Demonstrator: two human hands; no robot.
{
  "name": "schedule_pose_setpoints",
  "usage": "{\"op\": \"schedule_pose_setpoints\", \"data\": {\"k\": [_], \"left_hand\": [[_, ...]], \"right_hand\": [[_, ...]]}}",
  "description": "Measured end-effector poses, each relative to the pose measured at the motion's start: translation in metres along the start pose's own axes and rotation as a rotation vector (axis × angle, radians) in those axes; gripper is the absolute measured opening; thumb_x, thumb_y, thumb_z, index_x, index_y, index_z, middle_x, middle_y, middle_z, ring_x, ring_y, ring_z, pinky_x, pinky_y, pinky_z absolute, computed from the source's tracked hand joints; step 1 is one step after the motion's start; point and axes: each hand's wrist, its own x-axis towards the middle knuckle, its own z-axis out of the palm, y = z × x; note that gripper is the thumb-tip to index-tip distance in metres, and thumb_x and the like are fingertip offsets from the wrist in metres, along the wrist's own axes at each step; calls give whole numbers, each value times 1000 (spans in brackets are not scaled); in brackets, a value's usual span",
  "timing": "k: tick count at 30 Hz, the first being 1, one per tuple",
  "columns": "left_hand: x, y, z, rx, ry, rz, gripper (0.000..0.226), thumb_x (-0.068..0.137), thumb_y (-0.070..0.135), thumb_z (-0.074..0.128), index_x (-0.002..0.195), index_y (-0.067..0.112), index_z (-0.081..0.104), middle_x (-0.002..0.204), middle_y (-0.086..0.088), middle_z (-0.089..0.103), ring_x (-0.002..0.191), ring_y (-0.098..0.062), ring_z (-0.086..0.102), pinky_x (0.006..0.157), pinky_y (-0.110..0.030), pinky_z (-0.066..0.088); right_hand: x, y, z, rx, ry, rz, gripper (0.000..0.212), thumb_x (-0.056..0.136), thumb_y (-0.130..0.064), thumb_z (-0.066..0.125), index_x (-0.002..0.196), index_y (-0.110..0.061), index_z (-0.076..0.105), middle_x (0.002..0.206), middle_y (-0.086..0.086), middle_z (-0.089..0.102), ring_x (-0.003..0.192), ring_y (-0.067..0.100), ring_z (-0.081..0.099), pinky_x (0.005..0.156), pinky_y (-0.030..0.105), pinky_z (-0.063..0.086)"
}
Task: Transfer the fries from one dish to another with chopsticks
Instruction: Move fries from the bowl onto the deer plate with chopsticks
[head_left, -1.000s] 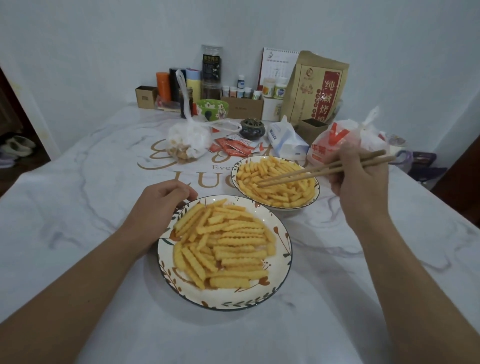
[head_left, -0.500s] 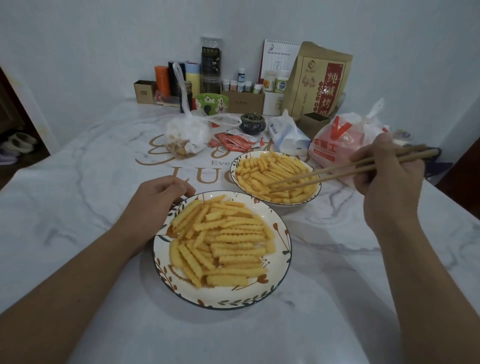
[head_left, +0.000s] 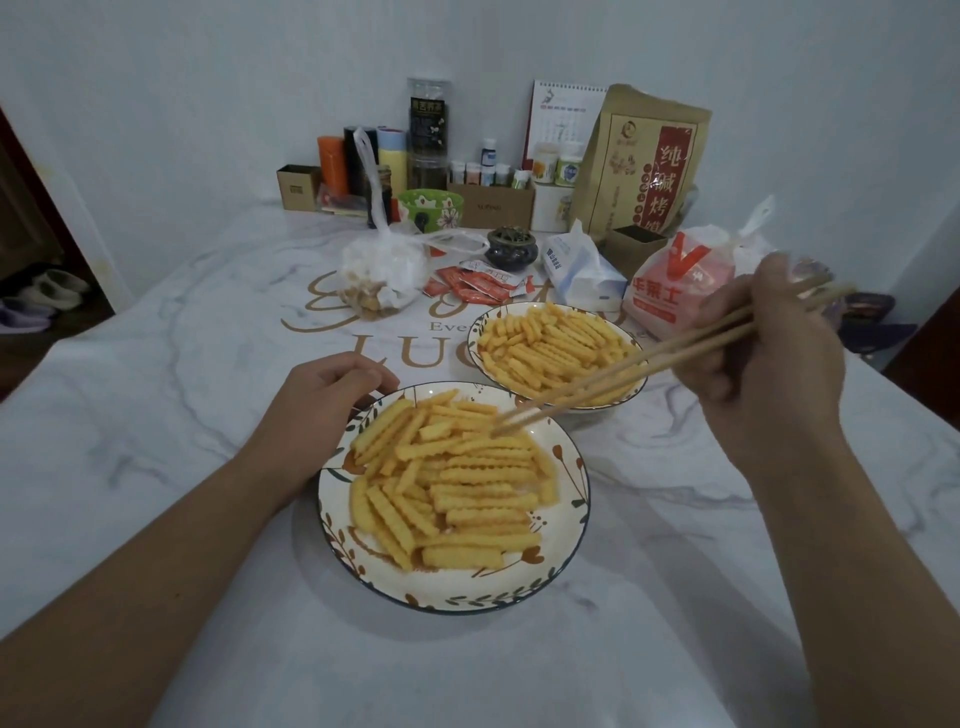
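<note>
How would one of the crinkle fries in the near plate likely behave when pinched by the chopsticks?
Each of the crinkle fries looks straight and holds its shape, so probably stiff and light. The ridged sides should give the chopsticks some grip. Thin pieces may snap if the right hand squeezes hard.

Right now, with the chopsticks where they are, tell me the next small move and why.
Probably close the chopsticks on one fry at the far edge of the near plate. Their tips sit on that pile, apparently holding nothing, while the right hand grips them and the left hand rests at the plate's rim.
</note>
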Motion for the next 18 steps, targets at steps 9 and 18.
{"op": "schedule_pose_setpoints", "data": {"k": [9,18], "left_hand": [[0,-1,-1,-1,-7,-2,31,101,13,55,81,14,79,79,-5,75,74,-19,67,72,-33,52],[2,-3,-2,13,-15,5,32,101,15,55,80,18,79,83,-3,76,86,-27,66,81,-41,54]], "right_hand": [[-11,-2,9,-101,-211,2,45,95,-35,52,55,-20,65,54,3,50,43,12,35,42,25,22],[-3,9,5,-323,118,-224,42,105,-28,54,65,-24,67,54,-10,61,50,2,51,48,16,42]]}}
